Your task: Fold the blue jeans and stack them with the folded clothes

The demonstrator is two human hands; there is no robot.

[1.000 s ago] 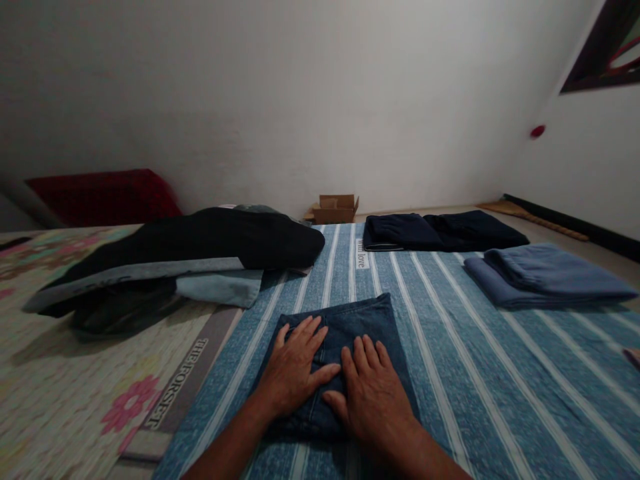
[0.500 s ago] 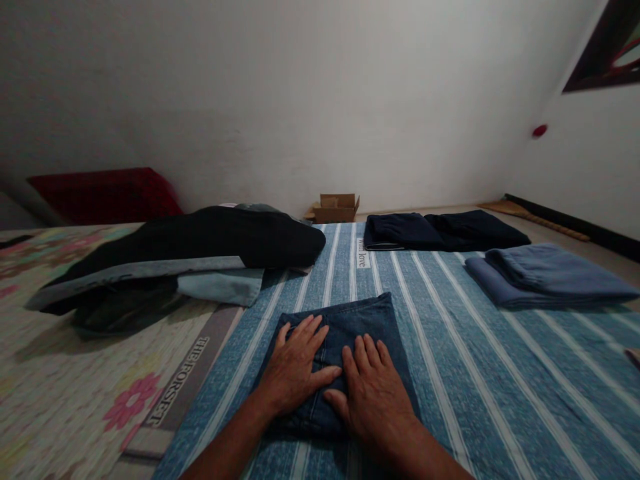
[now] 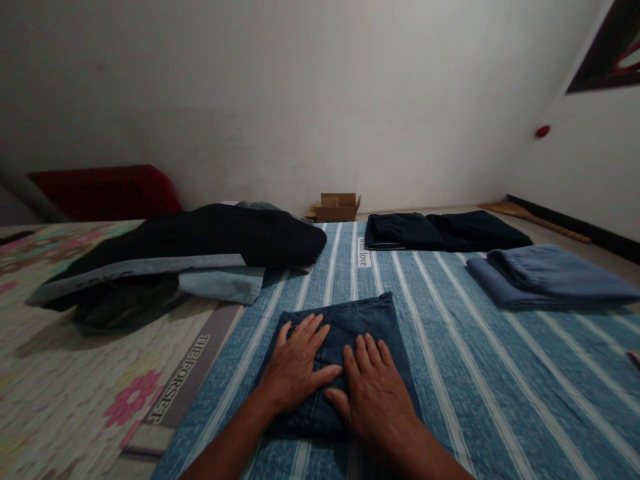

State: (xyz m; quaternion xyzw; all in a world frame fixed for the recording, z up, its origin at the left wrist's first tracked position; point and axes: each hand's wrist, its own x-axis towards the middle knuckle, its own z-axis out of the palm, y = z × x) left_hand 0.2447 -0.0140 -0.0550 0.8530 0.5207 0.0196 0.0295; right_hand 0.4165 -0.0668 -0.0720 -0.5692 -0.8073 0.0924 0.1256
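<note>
Folded dark blue jeans lie in front of me on a blue-and-white striped sheet. My left hand rests flat on the left half of the denim, fingers spread and thumb pointing right. On the right half lies my right hand, also flat, with its fingers stretched forward. The two thumbs nearly meet near a seam in the middle. My palms and wrists hide part of the jeans' near edge.
A heap of dark clothes lies to the left, partly on a flowered cover. Folded navy garments and a folded grey-blue garment lie to the right. A cardboard box stands by the wall.
</note>
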